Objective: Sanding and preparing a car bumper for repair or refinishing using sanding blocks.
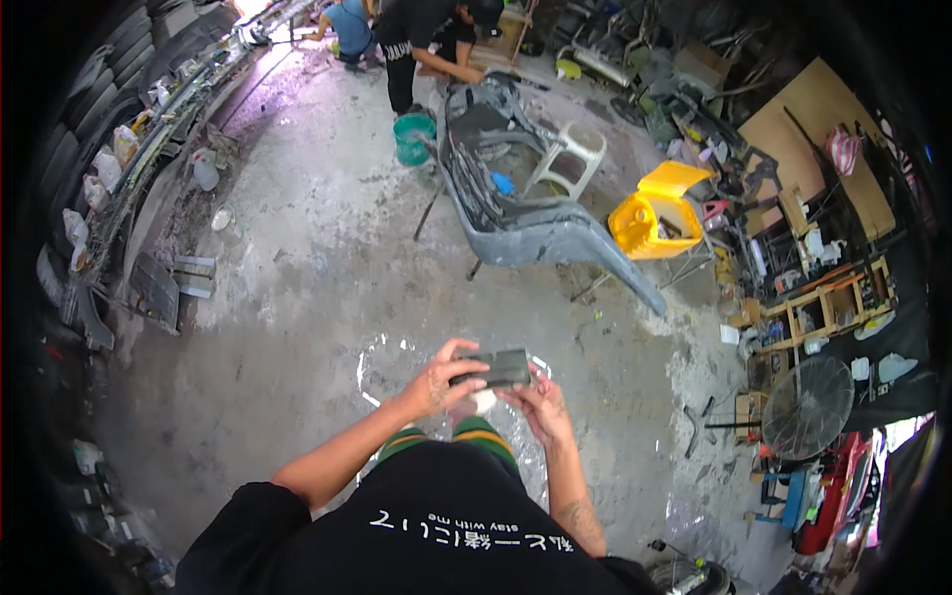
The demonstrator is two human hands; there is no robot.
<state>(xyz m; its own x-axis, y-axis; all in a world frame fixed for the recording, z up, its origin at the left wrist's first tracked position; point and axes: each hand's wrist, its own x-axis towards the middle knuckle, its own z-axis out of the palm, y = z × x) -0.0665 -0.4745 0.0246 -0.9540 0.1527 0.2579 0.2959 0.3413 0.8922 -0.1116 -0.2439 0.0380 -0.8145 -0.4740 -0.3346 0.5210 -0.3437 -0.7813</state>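
Out in front of my body I hold a dark grey rectangular block with both hands. My left hand closes around its left end, fingers over the top and front. At the block's right end, my right hand grips the near lower edge between thumb and fingers. Beyond my hands, a grey vehicle bumper rests on thin stands. What the block is made of is too small to tell.
Near the bumper stand a white plastic stool, an open yellow container and a green bucket. Two people crouch or bend at the far end. Cluttered shelves line the left; a round fan stands right.
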